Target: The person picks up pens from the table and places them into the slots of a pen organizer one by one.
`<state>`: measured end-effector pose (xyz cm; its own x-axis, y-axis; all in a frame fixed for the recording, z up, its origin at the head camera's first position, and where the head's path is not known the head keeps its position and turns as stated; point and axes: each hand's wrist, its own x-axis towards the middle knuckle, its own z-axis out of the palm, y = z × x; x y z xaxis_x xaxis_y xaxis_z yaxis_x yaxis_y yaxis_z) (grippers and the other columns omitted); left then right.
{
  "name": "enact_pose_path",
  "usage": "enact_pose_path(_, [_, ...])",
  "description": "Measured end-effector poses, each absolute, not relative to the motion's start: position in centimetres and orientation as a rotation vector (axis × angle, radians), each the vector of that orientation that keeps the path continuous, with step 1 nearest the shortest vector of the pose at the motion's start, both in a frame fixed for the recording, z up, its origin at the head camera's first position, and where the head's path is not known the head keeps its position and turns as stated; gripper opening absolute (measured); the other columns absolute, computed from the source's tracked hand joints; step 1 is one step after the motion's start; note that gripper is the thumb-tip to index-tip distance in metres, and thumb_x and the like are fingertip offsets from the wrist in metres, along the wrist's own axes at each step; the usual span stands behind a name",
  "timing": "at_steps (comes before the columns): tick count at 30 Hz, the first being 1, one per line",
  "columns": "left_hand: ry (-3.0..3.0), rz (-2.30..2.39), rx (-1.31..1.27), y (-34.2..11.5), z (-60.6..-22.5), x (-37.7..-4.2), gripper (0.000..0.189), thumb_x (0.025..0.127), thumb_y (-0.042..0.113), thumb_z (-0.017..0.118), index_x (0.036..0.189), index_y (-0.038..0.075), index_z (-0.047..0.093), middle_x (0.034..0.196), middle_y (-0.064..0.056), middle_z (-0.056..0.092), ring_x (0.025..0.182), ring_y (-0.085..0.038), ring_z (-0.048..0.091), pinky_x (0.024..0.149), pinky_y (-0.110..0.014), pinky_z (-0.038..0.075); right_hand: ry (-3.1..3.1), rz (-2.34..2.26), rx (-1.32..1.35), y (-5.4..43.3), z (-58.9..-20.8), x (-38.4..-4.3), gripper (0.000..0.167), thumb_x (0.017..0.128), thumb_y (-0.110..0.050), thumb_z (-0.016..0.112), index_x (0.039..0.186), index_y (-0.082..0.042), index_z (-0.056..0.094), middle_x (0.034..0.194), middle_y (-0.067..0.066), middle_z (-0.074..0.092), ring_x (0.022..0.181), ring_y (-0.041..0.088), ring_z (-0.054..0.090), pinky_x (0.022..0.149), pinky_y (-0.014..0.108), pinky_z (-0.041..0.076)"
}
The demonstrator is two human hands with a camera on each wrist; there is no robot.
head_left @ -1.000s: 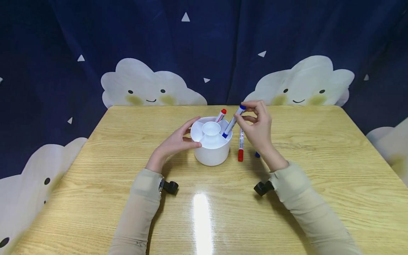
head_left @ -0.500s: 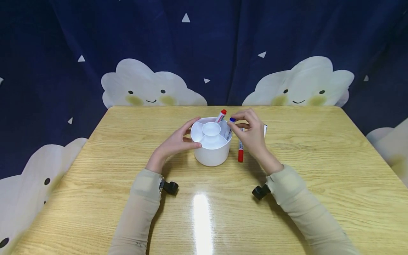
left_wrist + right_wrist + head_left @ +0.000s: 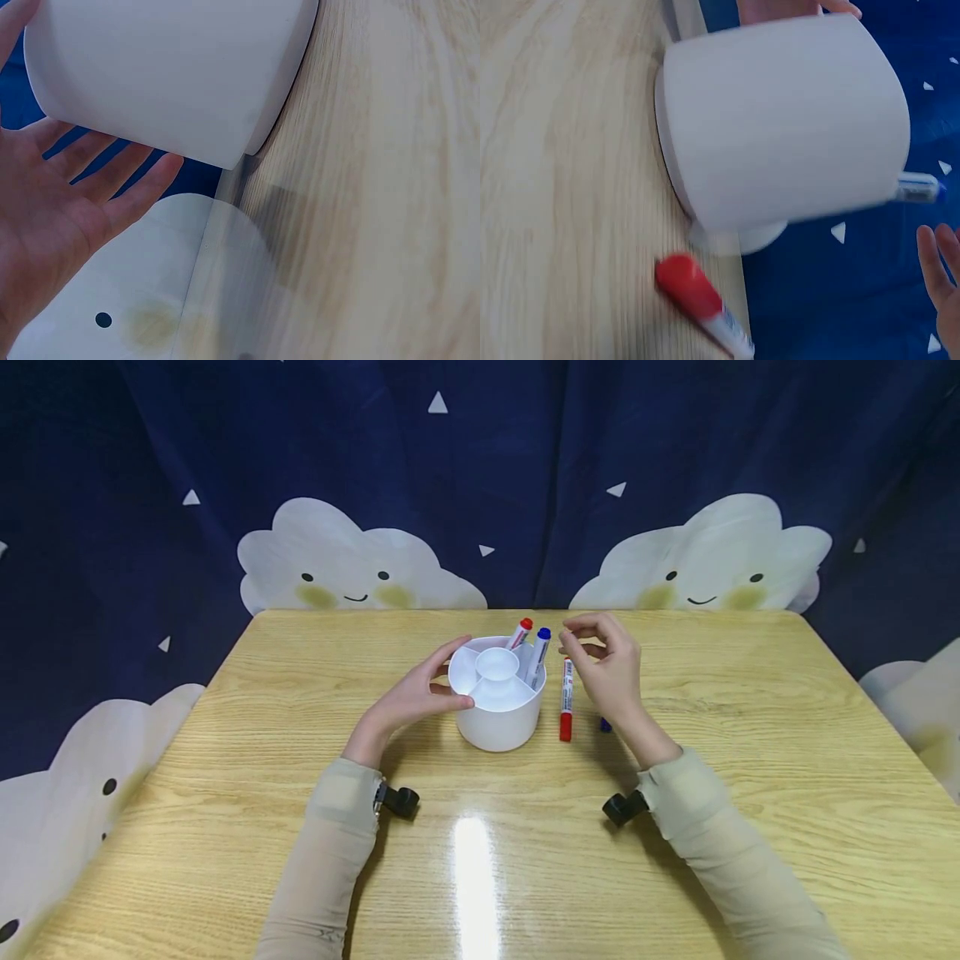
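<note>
A white round pen holder [image 3: 498, 727] with several compartments stands upright on the table. My left hand [image 3: 408, 695] holds its left side, thumb at the near rim and fingers round the far side; in the left wrist view the fingers [image 3: 154, 184] touch its wall. A red-capped marker [image 3: 519, 633] leans in the back compartment and a blue-capped marker [image 3: 538, 658] in the right one. My right hand [image 3: 609, 668] hovers just right of the blue-capped marker, apart from it, with nothing between thumb and fingers. Below it a red-capped marker [image 3: 566, 700] lies on the table.
Another marker with a blue end [image 3: 605, 725] lies partly hidden behind my right wrist. The wooden table [image 3: 247, 793] ends at a dark blue curtain [image 3: 517, 485] with cloud prints.
My right hand lowered the blue-capped marker into the holder's right compartment, let it go, and drew back to the right. My left hand has stayed on the holder.
</note>
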<state>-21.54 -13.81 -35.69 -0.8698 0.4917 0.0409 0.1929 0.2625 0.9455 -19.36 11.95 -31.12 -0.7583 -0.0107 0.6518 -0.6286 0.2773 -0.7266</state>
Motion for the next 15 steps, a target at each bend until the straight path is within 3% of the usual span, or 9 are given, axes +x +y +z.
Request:
enact_pose_path(7, [2.257, 1.644, 0.633, -13.5, -33.6, -20.2, 0.085, 0.077, 0.012, 0.071, 0.145, 0.02, 0.021, 0.142, -0.005, 0.033, 0.118, -0.026, 0.041, 0.094, -0.043, 0.043, -2.091, 1.435, 0.404, 15.2, -32.9, -21.5, 0.017, 0.085, -0.006, 0.061, 0.097, 0.006, 0.062, 0.091, 0.015, 0.06, 0.068, 0.0, 0.057, 0.057, 0.012, 0.048])
enact_pose_path(15, [2.253, 1.65, 0.632, -13.4, -33.4, -20.1, 0.084, 0.077, 0.009, 0.07, 0.145, 0.02, 0.022, 0.142, -0.005, 0.033, 0.118, -0.026, 0.041, 0.095, -0.044, 0.042, -2.254, 1.251, 0.172, 18.5, -35.3, -23.8, 0.018, 0.085, -0.014, 0.062, 0.099, -0.003, 0.064, 0.087, 0.011, 0.064, 0.069, -0.003, 0.052, 0.06, 0.008, 0.043])
